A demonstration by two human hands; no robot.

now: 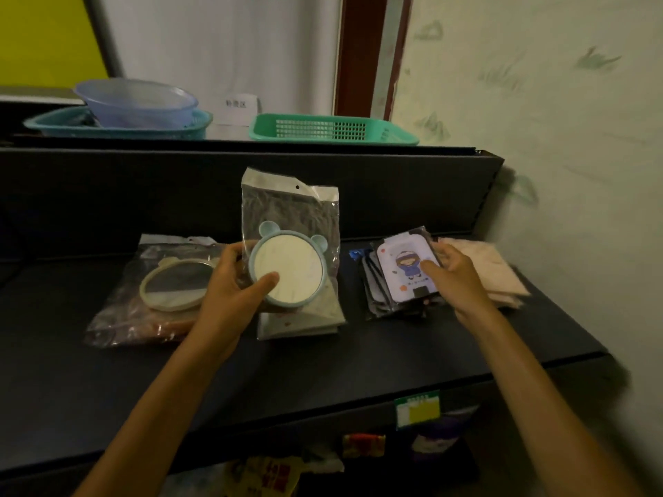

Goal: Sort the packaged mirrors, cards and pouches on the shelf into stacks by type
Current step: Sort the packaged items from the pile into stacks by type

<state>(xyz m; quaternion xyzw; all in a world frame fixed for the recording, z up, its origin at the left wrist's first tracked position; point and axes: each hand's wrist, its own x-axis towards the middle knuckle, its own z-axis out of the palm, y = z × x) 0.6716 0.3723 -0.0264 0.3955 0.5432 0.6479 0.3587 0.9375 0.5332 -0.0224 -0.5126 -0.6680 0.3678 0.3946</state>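
My left hand (233, 285) grips a bagged blue bear-eared mirror (287, 269) upright above the dark shelf (323, 360), thumb across the mirror face. Under it lie more flat packages (305, 321). To the left a cream mirror in a clear bag (172, 281) lies flat. My right hand (452, 270) holds the right edge of a white card with a cartoon girl (407, 269), thumb on its face, atop a stack of dark packaged cards (376, 292). Pale pink pouches (495, 270) are stacked at the far right, behind that hand.
The upper shelf carries a teal basket holding a clear blue bowl (136, 102) and an empty green basket (330, 129). A wall (574, 174) closes the right side. A price tag (418, 410) hangs on the shelf's front edge, with goods below.
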